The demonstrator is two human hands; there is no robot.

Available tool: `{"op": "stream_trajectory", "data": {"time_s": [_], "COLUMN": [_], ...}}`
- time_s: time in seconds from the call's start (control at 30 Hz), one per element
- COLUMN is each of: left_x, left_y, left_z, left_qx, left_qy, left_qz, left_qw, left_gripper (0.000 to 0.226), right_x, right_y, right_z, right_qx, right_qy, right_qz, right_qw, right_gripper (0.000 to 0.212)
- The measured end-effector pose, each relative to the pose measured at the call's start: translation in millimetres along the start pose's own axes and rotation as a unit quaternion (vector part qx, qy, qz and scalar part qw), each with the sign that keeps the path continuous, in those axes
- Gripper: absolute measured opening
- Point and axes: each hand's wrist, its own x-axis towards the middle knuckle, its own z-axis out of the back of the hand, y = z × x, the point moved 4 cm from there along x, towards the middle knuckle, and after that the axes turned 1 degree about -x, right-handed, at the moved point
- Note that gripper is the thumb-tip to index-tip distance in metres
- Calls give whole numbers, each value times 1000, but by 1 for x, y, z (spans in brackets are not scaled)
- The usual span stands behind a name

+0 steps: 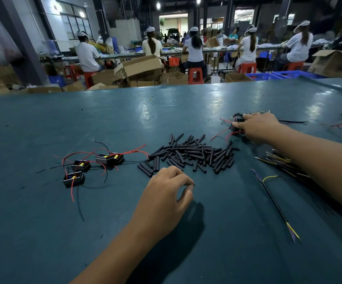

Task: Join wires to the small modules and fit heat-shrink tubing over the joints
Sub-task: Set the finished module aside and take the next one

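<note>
The right hand (257,127) covers most of a cluster of small black modules (236,119), so how many lie under it is unclear; its fingers curl onto them, the arm stretched forward across the desk (104,119). The left hand (168,188) rests loosely curled, holding nothing visible, just behind the heap of heat-shrink tubing (190,154). Left of it lie four wired modules (92,165); the cable bundle (284,162) is half hidden under the right forearm.

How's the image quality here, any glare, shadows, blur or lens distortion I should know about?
Head view: overhead lights leave pale glare patches on the teal table; the left hand casts a dark shadow to its right; the wide lens bows the table's far edge; the workers at the back look soft, while the heat-shrink tubes stay fairly sharp.
</note>
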Motion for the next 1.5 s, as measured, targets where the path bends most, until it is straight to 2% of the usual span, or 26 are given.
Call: {"op": "stream_trajectory", "data": {"time_s": [0.17, 0.23, 0.33, 0.43, 0.6, 0.67, 0.8, 0.93, 1.03, 1.17, 1.37, 1.5], "left_x": [4, 5, 6, 11, 15, 26, 46, 49, 52, 64, 86, 93], "left_y": [18, 27, 42, 58, 98, 119, 155, 174, 181, 177, 146, 119], "left_z": [4, 6, 13, 28, 81, 99, 101, 93, 96, 107, 139, 153], "left_qx": [17, 28, 60, 93, 165, 217, 289, 320, 327, 269, 217, 121], "left_qy": [-1, -1, -9, -51, -137, -91, 112, 198, 170, 139, 30, -65], "left_qz": [30, 49, 78, 111, 190, 219, 246, 218, 210, 206, 161, 117], "left_qw": [999, 998, 995, 988, 958, 947, 918, 900, 905, 931, 962, 984], "left_gripper": [12, 13, 14, 14, 19, 21, 35, 43, 31, 26, 32, 28], "right_x": [-14, -27, -61, -111, -190, -198, -193, -189, -188, -186, -186, -187], "right_y": [15, 24, 53, 94, 133, 135, 138, 142, 142, 140, 142, 142], "right_z": [19, 32, 59, 71, 62, 54, 52, 48, 44, 42, 42, 42], "right_qx": [-25, -2, 95, 179, 331, 357, 376, 395, 405, 416, 435, 441], "right_qy": [58, 57, -4, -84, -233, -253, -264, -256, -248, -237, -221, -216], "right_qz": [-62, -77, -54, 12, 81, 80, 91, 96, 96, 86, 81, 82], "right_qw": [996, 995, 994, 980, 911, 896, 884, 877, 875, 873, 869, 867], "right_gripper": [45, 43, 44, 44, 34, 30, 28, 27, 26, 25, 26, 27]}}
